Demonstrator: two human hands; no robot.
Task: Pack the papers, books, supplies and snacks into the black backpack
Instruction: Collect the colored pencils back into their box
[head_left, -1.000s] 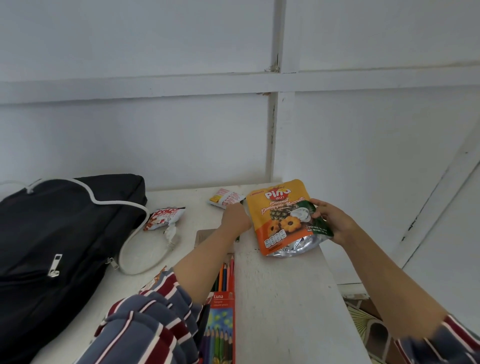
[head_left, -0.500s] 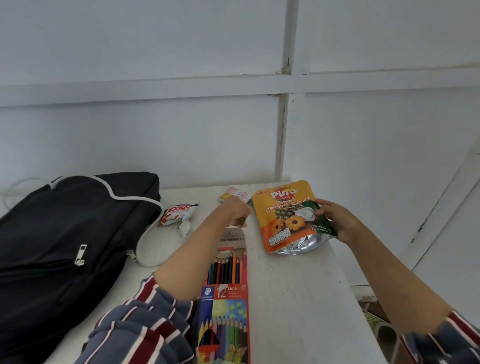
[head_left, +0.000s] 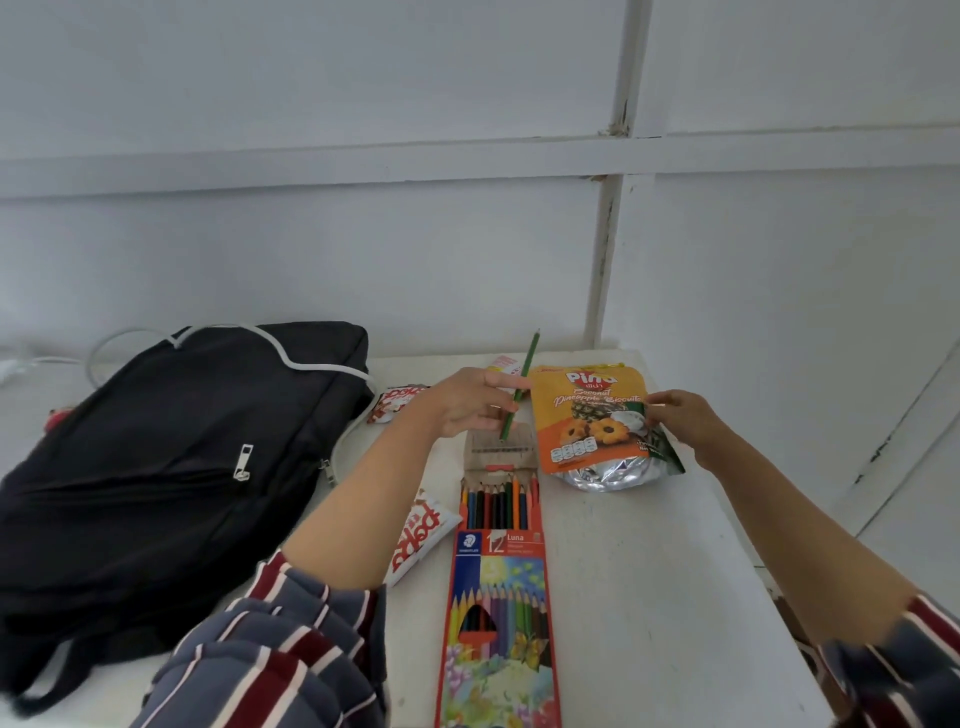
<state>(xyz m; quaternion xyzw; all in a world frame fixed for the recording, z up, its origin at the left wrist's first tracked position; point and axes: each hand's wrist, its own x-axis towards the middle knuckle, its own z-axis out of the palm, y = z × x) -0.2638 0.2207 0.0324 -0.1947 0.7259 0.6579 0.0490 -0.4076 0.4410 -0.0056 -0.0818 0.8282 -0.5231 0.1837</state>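
The black backpack (head_left: 156, 467) lies flat on the left part of the white tabletop (head_left: 649, 571). It is soft dark fabric with a pale zip line curving over its top and a metal zip pull on the front pocket. Its near corner is hidden by the striped left sleeve (head_left: 270, 654), and whether the main compartment stands open cannot be told.

The left hand (head_left: 462, 402) holds a green pencil (head_left: 521, 387), a thin straight stick pinched between thumb and fingers (head_left: 498, 382), its point tilted up towards the wall. Behind that hand a small pink and white packet (head_left: 506, 362) shows only at one corner. A crinkly red and white snack packet (head_left: 400, 402) is partly covered by the wrist and lies just beside the backpack. A second red and white packet (head_left: 421, 535) is partly under the left forearm.

The right hand (head_left: 685, 421) grips the right edge of the biscuit pouch (head_left: 587, 415), fingers curled over it, so that the edge and part of the print are hidden. The pouch is glossy orange film with a crumpled silver base that touches the tabletop.

Between the arms lies the pencil box (head_left: 498, 623), flat printed cardboard with its brown flap folded back and a row of coloured pencil ends showing. Its near end is cut off by the bottom of the view. The tabletop looks painted and faintly scuffed.
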